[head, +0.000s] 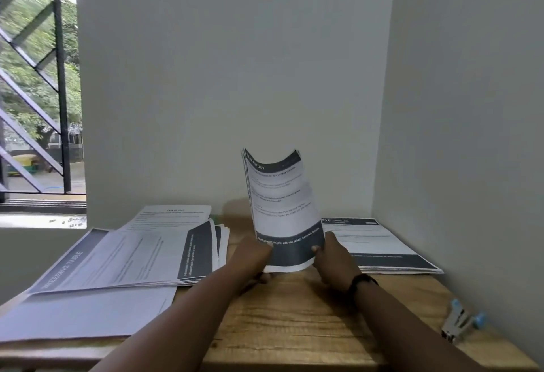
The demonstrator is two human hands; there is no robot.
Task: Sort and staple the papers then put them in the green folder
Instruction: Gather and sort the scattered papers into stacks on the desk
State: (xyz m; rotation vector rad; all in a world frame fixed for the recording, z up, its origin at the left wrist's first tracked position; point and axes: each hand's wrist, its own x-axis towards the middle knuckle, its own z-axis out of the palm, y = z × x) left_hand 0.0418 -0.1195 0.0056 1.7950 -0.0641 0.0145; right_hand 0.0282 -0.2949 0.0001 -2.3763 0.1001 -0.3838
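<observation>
A: Nearest, at the right edge of the wooden worktop [294, 321], lies the stapler [460, 323], untouched.

B: And the hands?

A: The left hand [253, 257] and right hand [331, 257] each pinch a lower corner of the sheaf of papers [282, 209], held upright with its bottom edge at the worktop. Each grip is grasping paper.

B: Risk?

A: The top curls back; a loose pinch could let sheets fan or slide out of order before stapling.

B: Beyond?

A: The left pile [132, 257] is fanned, the right pile [379, 245] lies flat. A green sliver behind the left pile may be the folder; I cannot tell.
</observation>
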